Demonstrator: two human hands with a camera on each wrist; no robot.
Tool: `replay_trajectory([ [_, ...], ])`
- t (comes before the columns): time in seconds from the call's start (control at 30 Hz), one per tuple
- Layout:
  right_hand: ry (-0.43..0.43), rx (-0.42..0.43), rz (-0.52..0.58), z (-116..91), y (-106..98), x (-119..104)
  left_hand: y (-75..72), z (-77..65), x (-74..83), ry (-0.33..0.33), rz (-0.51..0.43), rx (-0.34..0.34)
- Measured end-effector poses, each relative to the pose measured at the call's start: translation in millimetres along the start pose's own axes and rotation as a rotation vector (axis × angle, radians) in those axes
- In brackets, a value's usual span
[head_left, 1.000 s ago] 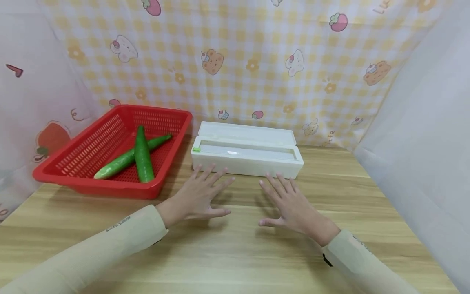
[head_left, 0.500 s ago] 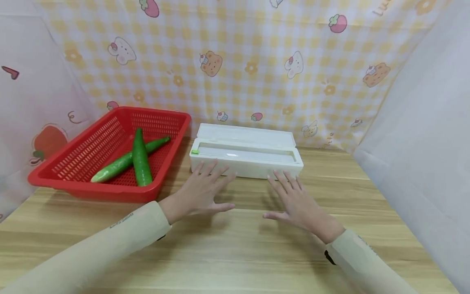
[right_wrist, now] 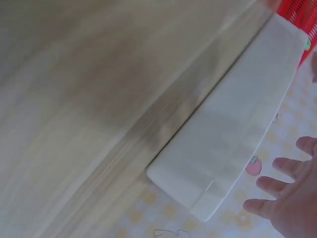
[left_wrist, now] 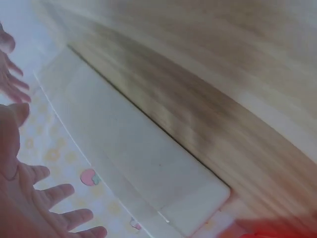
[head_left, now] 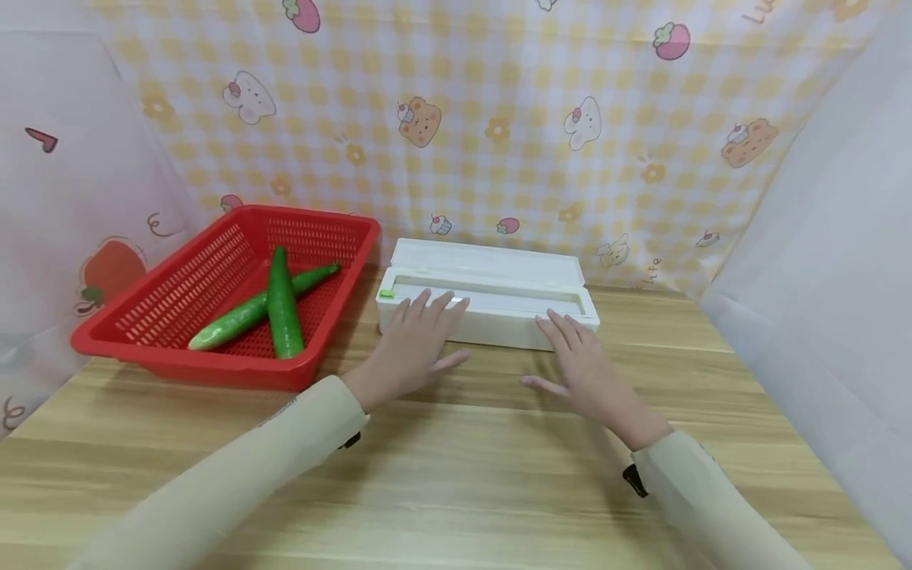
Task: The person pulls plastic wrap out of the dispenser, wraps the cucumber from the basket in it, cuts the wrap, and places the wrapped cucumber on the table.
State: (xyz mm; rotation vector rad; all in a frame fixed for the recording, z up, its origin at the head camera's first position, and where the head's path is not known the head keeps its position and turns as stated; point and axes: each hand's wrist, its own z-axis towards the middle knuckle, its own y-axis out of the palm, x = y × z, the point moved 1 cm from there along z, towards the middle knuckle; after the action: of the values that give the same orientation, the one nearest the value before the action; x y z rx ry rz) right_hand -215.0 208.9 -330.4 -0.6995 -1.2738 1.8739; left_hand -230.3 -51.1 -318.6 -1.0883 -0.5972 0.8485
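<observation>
Left hand (head_left: 413,352) and right hand (head_left: 590,372): both farther forward than earlier, fingers loose, holding nothing.
White box (head_left: 495,328): on the tabletop (head_left: 456,491) before them, lid (head_left: 492,263) tipped back, seemingly for access.
Red basket (head_left: 192,358): left, presumably keeping cucumbers (head_left: 285,317) together.

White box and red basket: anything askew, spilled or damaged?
Nothing stands out. The white box sits flat on the table, lid tipped open at the back; two cucumbers lie crossed inside the upright red basket. No spill or break visible, though wrist views are hazy.
</observation>
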Motion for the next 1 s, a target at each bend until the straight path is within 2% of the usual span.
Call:
replay_trajectory([
  [0.13,0.112,0.002,0.135,8,-1,9,3.9,12.7,-4.7,-0.067,-0.029,0.028],
  [0.27,0.206,0.061,0.272,16,-1,20,6.0,22.8,-14.4,-0.128,-0.062,0.038],
  [0.43,0.315,0.136,0.387,22,-1,32,4.4,30.6,-25.2,-0.227,-0.192,0.030],
  [0.5,0.342,0.164,0.405,24,-1,36,3.7,32.4,-27.7,-0.260,-0.232,0.029],
  [0.6,0.387,0.183,0.424,28,1,38,4.2,33.3,-32.3,-0.290,-0.228,0.033],
  [0.73,0.466,0.155,0.439,32,5,41,8.7,33.9,-39.6,-0.307,-0.233,0.023],
  [1.0,0.508,0.086,0.443,39,14,45,13.2,36.0,-55.7,-0.368,-0.398,-0.005],
])
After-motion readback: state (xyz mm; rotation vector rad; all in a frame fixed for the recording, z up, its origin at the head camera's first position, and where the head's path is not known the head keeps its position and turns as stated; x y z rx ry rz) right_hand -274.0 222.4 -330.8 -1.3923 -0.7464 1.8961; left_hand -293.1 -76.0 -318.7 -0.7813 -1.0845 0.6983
